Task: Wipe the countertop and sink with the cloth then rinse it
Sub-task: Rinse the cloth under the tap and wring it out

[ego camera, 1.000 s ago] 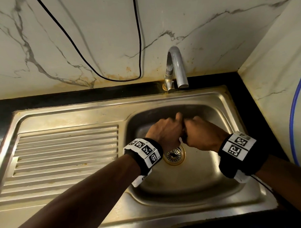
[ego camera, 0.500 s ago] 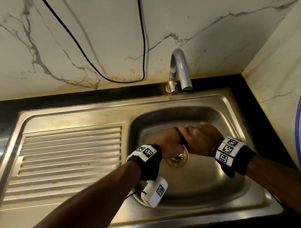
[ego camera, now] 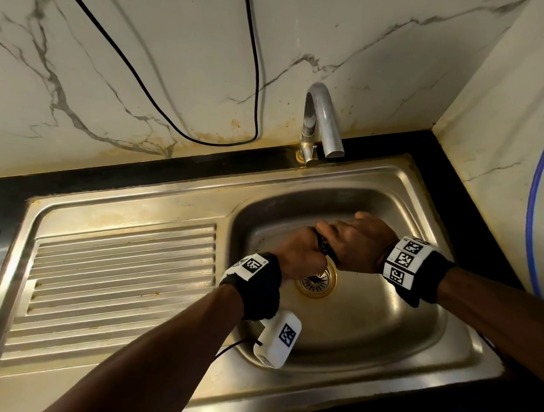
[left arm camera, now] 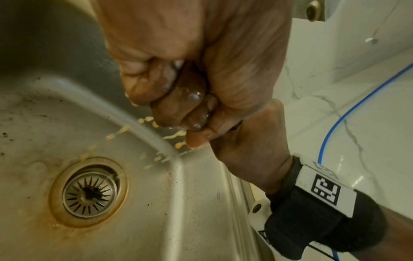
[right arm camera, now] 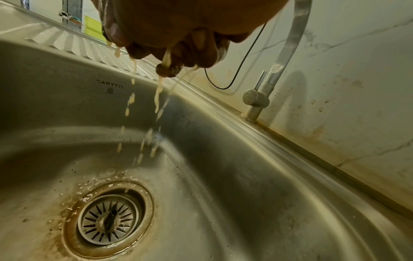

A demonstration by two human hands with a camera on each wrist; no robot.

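Both fists are clenched together over the steel sink basin (ego camera: 377, 331), just above the drain (ego camera: 316, 281). A dark cloth (ego camera: 325, 247) is twisted into a tight rope between my left hand (ego camera: 300, 257) and my right hand (ego camera: 355, 243); each hand grips one end. Only a short dark strip of it shows between the knuckles. In the right wrist view a wet end of the cloth (right arm camera: 167, 69) pokes out below the fingers, and murky water (right arm camera: 157, 98) drips down toward the drain (right arm camera: 109, 217). In the left wrist view the curled fingers (left arm camera: 178, 98) are wet.
The tap (ego camera: 322, 124) stands behind the basin with no water running. A ribbed drainboard (ego camera: 122, 269) lies to the left. Black countertop (ego camera: 78, 181) borders the sink. A black cable (ego camera: 254, 83) hangs on the marble wall; a blue hose (ego camera: 534, 212) runs down the right wall.
Both hands have turned against each other, twisting the cloth tighter, and have sunk slightly toward the drain. The left wrist has rolled so its camera box hangs below.
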